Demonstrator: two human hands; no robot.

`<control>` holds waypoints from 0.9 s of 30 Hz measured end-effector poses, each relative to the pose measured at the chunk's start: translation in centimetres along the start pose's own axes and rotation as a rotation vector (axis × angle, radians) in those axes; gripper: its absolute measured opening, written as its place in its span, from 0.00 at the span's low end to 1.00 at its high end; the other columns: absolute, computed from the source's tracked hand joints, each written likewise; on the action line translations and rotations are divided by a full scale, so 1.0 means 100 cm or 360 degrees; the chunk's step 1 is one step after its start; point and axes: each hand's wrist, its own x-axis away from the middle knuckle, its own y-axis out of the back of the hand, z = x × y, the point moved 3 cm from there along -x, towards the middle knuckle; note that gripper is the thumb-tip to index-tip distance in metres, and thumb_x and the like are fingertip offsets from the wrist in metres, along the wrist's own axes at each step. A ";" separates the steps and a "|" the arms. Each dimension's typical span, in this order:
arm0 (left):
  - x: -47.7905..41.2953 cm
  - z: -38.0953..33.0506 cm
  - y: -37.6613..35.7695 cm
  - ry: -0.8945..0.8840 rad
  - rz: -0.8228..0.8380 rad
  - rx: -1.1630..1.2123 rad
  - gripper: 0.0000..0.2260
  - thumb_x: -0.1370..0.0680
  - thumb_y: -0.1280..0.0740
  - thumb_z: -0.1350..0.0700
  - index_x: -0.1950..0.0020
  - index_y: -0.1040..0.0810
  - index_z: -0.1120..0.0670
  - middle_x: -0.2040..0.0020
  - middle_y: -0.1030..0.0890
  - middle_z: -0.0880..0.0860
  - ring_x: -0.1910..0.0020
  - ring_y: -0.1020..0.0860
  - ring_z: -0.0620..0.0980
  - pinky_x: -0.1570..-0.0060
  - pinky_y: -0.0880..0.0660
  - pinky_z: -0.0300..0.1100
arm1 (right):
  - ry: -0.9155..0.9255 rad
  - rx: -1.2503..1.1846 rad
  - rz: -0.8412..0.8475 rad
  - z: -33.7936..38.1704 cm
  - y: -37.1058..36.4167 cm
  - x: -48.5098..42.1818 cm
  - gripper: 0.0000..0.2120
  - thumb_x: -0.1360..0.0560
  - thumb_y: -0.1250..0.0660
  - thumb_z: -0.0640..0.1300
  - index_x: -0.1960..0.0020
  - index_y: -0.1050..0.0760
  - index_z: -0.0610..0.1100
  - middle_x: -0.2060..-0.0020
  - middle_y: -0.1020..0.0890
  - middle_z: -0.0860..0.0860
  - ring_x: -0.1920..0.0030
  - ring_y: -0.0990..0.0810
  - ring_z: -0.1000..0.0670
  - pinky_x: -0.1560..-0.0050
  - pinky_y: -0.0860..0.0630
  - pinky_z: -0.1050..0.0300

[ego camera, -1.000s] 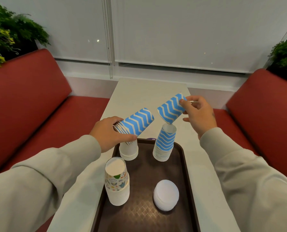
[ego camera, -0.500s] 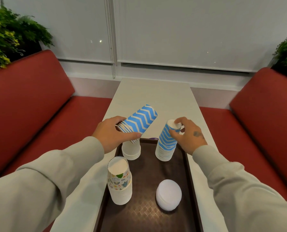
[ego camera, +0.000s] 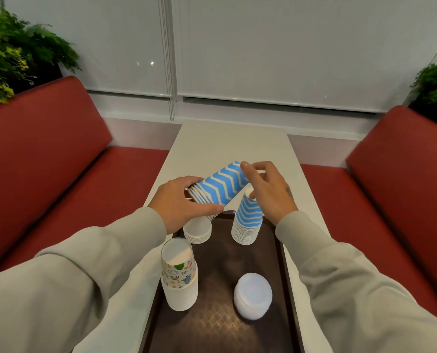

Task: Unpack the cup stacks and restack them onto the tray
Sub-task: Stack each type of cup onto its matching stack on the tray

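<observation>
A nested stack of blue-and-white zigzag paper cups (ego camera: 225, 184) is held tilted above the far end of the dark brown plastic tray (ego camera: 225, 266). Its rim end is gripped by the left hand (ego camera: 179, 202), and its bottom end is pinched by the right hand (ego camera: 268, 192). The cups are judged light, thin and easily crushed, so the stiff base is the better hold. Room is limited by the upright zigzag cup stack (ego camera: 246, 222) just below.

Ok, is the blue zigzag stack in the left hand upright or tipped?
Tipped. The blue zigzag stack lies nearly sideways in the left hand, rims toward the palm, closed end raised.
</observation>
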 end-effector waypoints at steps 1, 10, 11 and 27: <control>0.000 -0.001 -0.001 -0.0015 -0.0003 -0.0002 0.34 0.35 0.21 0.41 0.31 0.24 0.48 0.43 0.20 0.42 0.48 0.23 0.37 0.52 0.29 0.32 | -0.0040 -0.0048 0.0100 0.002 -0.004 0.001 0.22 0.24 0.37 0.67 0.38 0.29 0.54 0.49 0.19 0.54 0.56 0.18 0.52 0.56 0.26 0.55; -0.001 -0.004 -0.002 -0.0017 0.0023 -0.0081 0.37 0.34 0.22 0.40 0.28 0.28 0.48 0.41 0.24 0.42 0.45 0.26 0.42 0.54 0.32 0.31 | -0.0047 -0.0272 0.0175 0.001 -0.006 -0.005 0.19 0.25 0.29 0.59 0.40 0.28 0.52 0.54 0.16 0.47 0.60 0.17 0.51 0.58 0.17 0.56; -0.001 -0.005 -0.001 -0.0020 0.0016 -0.0084 0.37 0.34 0.22 0.40 0.28 0.28 0.48 0.41 0.24 0.41 0.45 0.26 0.41 0.53 0.32 0.31 | -0.0032 -0.0280 0.0173 0.002 -0.005 -0.006 0.19 0.25 0.29 0.59 0.40 0.28 0.51 0.54 0.16 0.47 0.60 0.17 0.51 0.58 0.17 0.55; 0.002 0.011 0.010 0.0100 -0.0079 -0.0095 0.27 0.33 0.21 0.43 0.36 0.21 0.49 0.51 0.20 0.40 0.55 0.23 0.34 0.61 0.31 0.26 | 0.0163 0.0129 -0.0292 -0.003 0.047 -0.029 0.18 0.23 0.30 0.56 0.40 0.31 0.49 0.47 0.23 0.50 0.55 0.23 0.55 0.59 0.28 0.61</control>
